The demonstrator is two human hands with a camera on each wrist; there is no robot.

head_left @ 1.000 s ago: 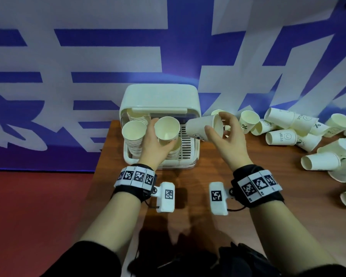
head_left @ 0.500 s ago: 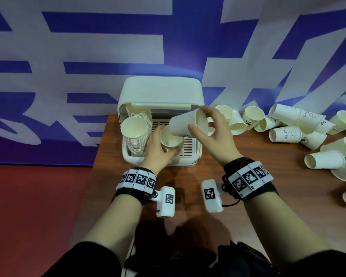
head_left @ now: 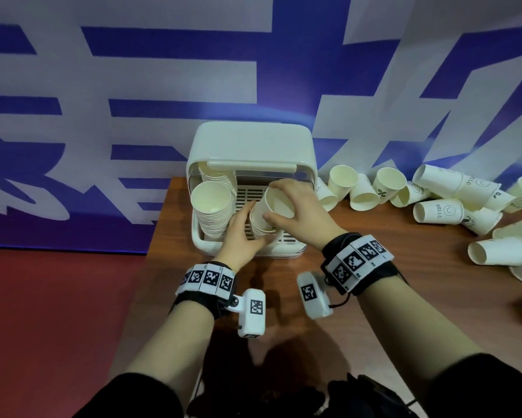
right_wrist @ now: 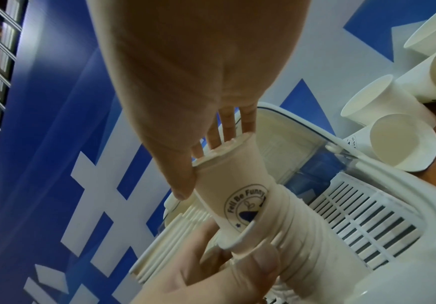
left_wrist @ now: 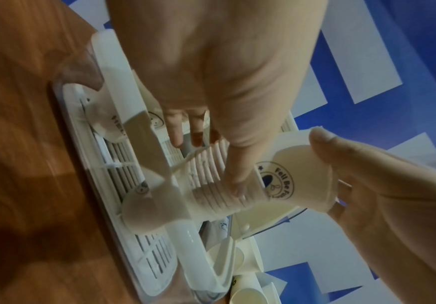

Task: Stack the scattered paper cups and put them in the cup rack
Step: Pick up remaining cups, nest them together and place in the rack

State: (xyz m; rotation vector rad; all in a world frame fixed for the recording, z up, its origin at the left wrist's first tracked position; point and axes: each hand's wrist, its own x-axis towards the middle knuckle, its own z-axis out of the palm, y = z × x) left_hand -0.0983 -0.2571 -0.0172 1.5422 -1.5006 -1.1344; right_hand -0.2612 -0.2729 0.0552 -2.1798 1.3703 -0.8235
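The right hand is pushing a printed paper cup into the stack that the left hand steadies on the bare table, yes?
Not on the table: the head view shows the stack standing inside the cup rack. The rest holds: right hand, printed paper cup, left hand.

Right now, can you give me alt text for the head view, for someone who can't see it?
The right hand lowers a paper cup into a short stack that the left hand steadies in a white cup rack on a wooden table. A taller stack stands at the rack's left. Loose cups lie scattered to the right.
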